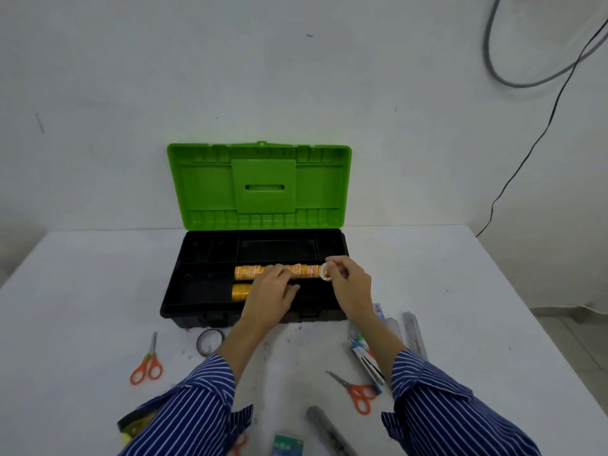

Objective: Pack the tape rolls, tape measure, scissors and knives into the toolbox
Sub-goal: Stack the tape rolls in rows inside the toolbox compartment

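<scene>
Orange tape rolls [283, 270] lie end to end in a row inside the black toolbox [171, 304], along a channel near the centre of the frame, and a second, shorter orange stack [241, 291] sits just below them. Our left hand [269, 291] rests on top of these rolls with fingers laid fairly flat, steadying the row rather than gripping it. Our right hand [348, 284] pinches a small pale tape roll [325, 270] between thumb and fingers, holding it on edge at the right end of the orange row.

We judge the step in hand to be seating this pale roll as the next piece in the line. To do it well, we keep the roll's flat face parallel to the end of the row, so it slides in flush and does not tip. The left hand should press the row lightly toward the left of the frame, so that no roll pops up as the new one goes in. We release the pinch only once the roll sits down between the channel walls.

Much is left on the white surface [82, 291]: orange-handled scissors [148, 363] at lower left, a second pair [357, 391] at lower right, a dark tape roll [210, 341] just in front of the toolbox, and what look like packaged knives [411, 330] on the right. We cannot make out the tape measure with certainty. The green lid [260, 182] stands open against the wall.
</scene>
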